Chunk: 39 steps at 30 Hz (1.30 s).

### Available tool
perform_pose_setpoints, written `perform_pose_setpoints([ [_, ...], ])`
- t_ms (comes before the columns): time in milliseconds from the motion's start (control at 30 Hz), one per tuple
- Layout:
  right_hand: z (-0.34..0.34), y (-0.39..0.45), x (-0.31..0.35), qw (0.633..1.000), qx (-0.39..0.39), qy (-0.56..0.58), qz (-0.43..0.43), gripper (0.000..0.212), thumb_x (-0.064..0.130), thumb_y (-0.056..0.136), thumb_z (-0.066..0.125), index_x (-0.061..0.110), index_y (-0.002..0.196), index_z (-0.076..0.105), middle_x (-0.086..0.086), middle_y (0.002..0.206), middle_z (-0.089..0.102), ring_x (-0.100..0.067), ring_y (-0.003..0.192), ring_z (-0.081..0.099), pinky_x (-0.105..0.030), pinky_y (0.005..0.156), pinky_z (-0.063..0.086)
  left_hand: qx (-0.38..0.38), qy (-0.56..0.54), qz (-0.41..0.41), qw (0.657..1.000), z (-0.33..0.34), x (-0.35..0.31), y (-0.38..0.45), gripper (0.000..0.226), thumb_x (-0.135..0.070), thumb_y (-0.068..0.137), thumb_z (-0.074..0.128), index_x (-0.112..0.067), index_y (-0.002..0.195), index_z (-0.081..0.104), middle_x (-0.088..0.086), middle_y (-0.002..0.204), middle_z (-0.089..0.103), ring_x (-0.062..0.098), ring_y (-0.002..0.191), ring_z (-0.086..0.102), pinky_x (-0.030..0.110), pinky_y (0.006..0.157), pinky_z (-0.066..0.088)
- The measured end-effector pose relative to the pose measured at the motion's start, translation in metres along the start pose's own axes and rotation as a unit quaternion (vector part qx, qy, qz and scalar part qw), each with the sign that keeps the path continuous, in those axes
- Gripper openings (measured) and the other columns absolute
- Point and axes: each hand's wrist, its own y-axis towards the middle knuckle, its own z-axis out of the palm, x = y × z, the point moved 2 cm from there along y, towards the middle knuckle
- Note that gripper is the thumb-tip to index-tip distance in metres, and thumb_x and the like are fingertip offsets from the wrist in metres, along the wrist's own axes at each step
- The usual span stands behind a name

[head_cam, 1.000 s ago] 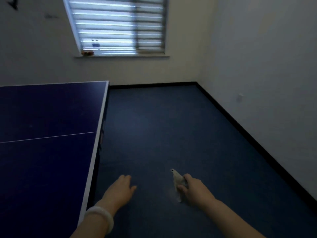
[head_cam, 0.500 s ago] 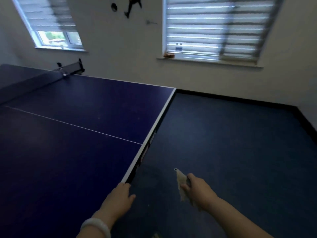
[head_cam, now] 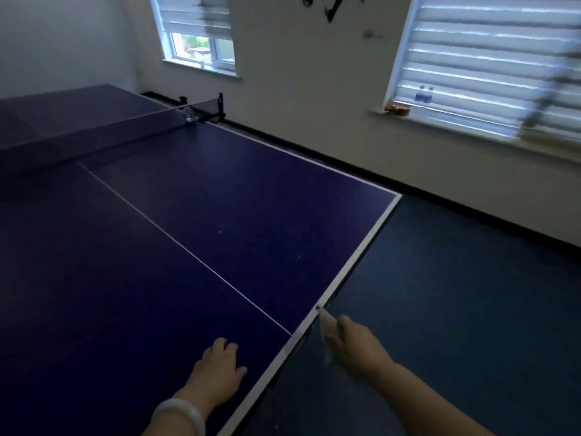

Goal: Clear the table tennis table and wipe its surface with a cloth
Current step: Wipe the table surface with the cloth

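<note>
We look down over the near end of the desk (head_cam: 220, 234), a dark blue table tennis top with white edge lines and a thin white centre line running from the net (head_cam: 94, 133) toward us. The net stretches across the far part of the top, its black post (head_cam: 221, 107) clamped at the side nearest the wall, and a small clear object that we cannot identify stands on the top just beside that post.

Our left hand (head_cam: 217, 376) hovers over or rests on the blue surface close to the end line; we cannot tell whether it touches. Its fingers are loosely bent and hold nothing. A pale bangle (head_cam: 180, 415) circles that wrist.

Our right hand (head_cam: 355, 344) is beyond the white edge, over the floor (head_cam: 456, 309), and grips the cloth (head_cam: 327, 332), a small pale folded piece. The fingers curl round its middle, one end pokes up toward the desk edge, and the other end hangs below the hand. The upper tip appears right at the white edge line, though we cannot say whether it touches.

The floor is dark blue, with a black skirting along the pale wall. Two windows with striped blinds are set in that wall; on the sill of the right-hand window (head_cam: 490, 67) lie a small brownish object and something with a blue label.
</note>
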Motion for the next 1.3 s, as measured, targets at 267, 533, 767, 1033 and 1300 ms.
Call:
perform_pose_setpoints([
  [267,-0.009,0.125,0.030,0.979,0.055,-0.096,-0.171,0.026,0.038,0.101,0.046,0.017,0.115,0.050,-0.002,0.114,0.056,-0.018,0.099,0.053,-0.030,0.078,0.043,-0.026,-0.069,-0.154,0.985,0.016,-0.007,0.025,0.066,-0.047,0.099,0.040,-0.021,0.153,0.012,0.009,0.160,0.001,0.026,0.145,0.011,0.043,0.117,0.021],
  [533,0.028,0.184,0.034,0.885,0.089,-0.196,-0.413,0.041,0.040,0.100,0.042,0.025,0.139,0.041,0.004,0.130,0.047,-0.016,0.112,0.042,-0.032,0.094,0.042,-0.036,-0.145,-0.292,0.945,0.042,-0.039,0.029,0.069,-0.047,0.100,0.037,-0.021,0.154,0.002,0.008,0.160,-0.009,0.029,0.148,-0.001,0.045,0.120,0.013],
  [767,0.037,0.177,-0.001,0.842,0.168,-0.248,-0.448,0.057,0.046,0.103,0.033,0.029,0.155,0.016,0.005,0.163,0.005,-0.016,0.151,0.001,-0.038,0.121,0.012,-0.093,-0.156,-0.383,0.906,0.052,-0.037,0.036,0.068,-0.048,0.100,0.034,-0.020,0.154,0.004,0.011,0.160,-0.010,0.032,0.147,-0.007,0.048,0.120,0.006],
  [1033,0.049,0.183,0.011,0.703,0.163,-0.365,-0.588,0.078,0.039,0.097,0.045,0.024,0.155,-0.005,0.003,0.157,-0.022,-0.020,0.147,-0.021,-0.043,0.112,-0.026,-0.240,-0.114,-0.446,0.855,0.055,-0.030,0.065,0.064,-0.046,0.101,0.027,-0.015,0.154,0.011,0.016,0.161,0.003,0.034,0.148,0.002,0.048,0.120,0.005],
  [1300,0.069,0.231,0.033,0.689,0.122,-0.354,-0.620,0.087,0.036,0.092,0.053,0.016,0.156,-0.002,-0.007,0.163,-0.013,-0.029,0.151,-0.004,-0.050,0.120,-0.001,-0.290,-0.077,-0.471,0.830,0.073,-0.030,0.073,0.068,-0.050,0.096,0.002,-0.016,0.155,0.010,0.014,0.161,0.009,0.030,0.149,0.003,0.048,0.121,0.003],
])
